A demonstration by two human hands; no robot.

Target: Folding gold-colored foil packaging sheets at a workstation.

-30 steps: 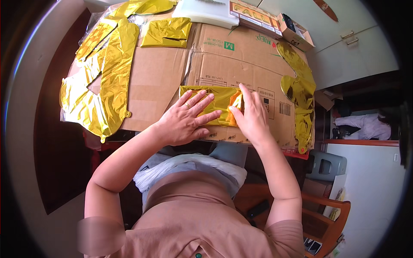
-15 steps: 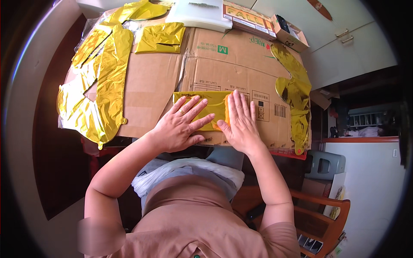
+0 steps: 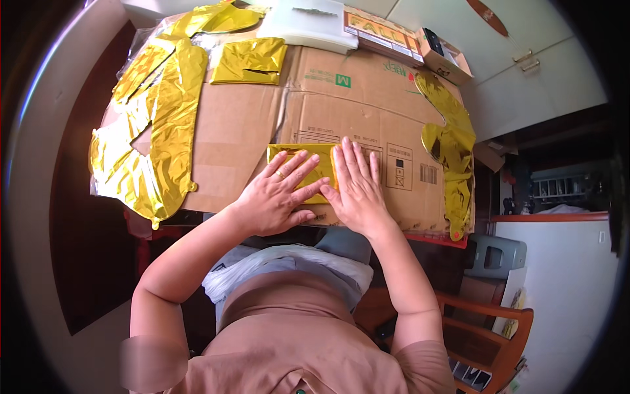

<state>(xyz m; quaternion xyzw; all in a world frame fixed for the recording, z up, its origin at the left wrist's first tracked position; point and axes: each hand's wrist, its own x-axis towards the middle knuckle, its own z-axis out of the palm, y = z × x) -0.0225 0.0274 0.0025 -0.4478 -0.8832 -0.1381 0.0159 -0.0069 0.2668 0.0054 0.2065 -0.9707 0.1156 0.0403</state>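
Note:
A folded gold foil balloon (image 3: 323, 169) lies flat on the cardboard near its front edge. My left hand (image 3: 279, 196) rests on its left part with fingers spread, a ring on one of them. Flat along its right edge lies my right hand (image 3: 357, 192), fingers stretched out, the thumb close to my left fingertips. Both hands cover much of the foil. Farther off is another folded gold foil piece (image 3: 246, 60). A large unfolded gold foil balloon (image 3: 172, 125) spreads over the left side, and a narrower one (image 3: 453, 141) hangs along the right edge.
The flattened cardboard (image 3: 226, 157) covers the table. At its back stand a white plastic box (image 3: 305, 25), a printed flat box (image 3: 382, 36) and a small open carton (image 3: 446, 56). A wooden chair (image 3: 485, 308) and a grey stool (image 3: 497, 255) are at the lower right.
My right hand has slid left across the foil, closer to my left hand. The foil's right edge now lies farther left. The left hand has barely shifted.

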